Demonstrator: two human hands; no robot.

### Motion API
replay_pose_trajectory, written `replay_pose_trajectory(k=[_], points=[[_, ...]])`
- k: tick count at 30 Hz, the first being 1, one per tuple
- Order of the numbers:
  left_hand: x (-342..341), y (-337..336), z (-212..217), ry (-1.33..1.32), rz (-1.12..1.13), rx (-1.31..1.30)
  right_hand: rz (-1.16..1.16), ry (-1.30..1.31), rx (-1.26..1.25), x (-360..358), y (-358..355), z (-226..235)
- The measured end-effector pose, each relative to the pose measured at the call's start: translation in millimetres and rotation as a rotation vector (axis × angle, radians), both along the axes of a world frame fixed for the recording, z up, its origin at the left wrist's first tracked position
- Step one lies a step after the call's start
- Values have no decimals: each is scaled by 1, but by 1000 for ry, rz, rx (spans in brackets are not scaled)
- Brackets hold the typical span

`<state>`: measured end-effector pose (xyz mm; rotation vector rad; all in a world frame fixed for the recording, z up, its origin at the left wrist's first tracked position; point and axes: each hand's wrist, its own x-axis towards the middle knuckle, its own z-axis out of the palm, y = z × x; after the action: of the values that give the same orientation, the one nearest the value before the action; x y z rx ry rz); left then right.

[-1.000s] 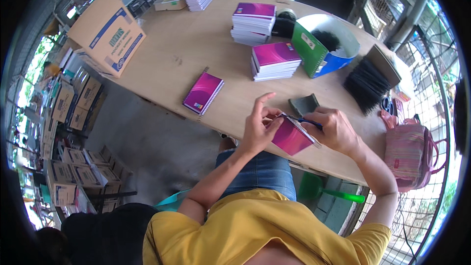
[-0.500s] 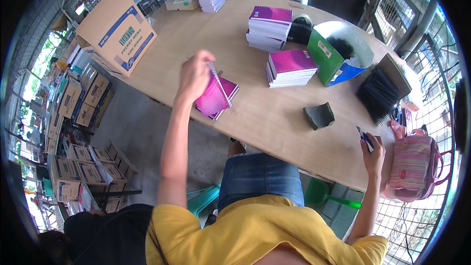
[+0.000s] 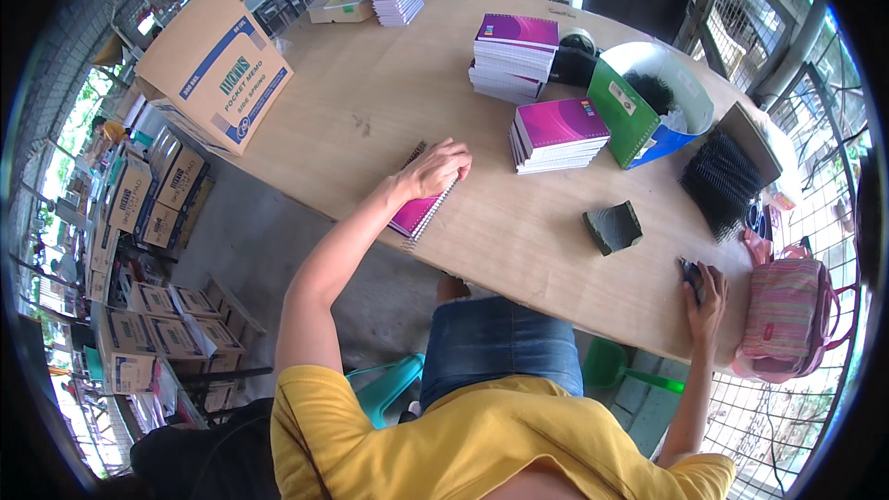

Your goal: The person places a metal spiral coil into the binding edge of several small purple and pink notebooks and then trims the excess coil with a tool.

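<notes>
Head view. The left hand rested palm-down on a magenta spiral notebook near the wooden bench's front edge. The right hand lay on a small dark tool beside a pink striped pouch. Notebook stacks stood farther back.

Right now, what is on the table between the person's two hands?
In the head view, between the left hand on the magenta spiral notebook and the right hand, only a small dark folded piece sits on bare wooden table.
</notes>
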<state>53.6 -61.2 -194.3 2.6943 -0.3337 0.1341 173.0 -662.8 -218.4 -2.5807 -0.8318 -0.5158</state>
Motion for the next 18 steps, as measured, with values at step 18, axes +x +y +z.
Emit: replay_pose_trajectory(k=[18], points=[[234,-138,105,399,-450,137,-12,24,133,50,73,49]])
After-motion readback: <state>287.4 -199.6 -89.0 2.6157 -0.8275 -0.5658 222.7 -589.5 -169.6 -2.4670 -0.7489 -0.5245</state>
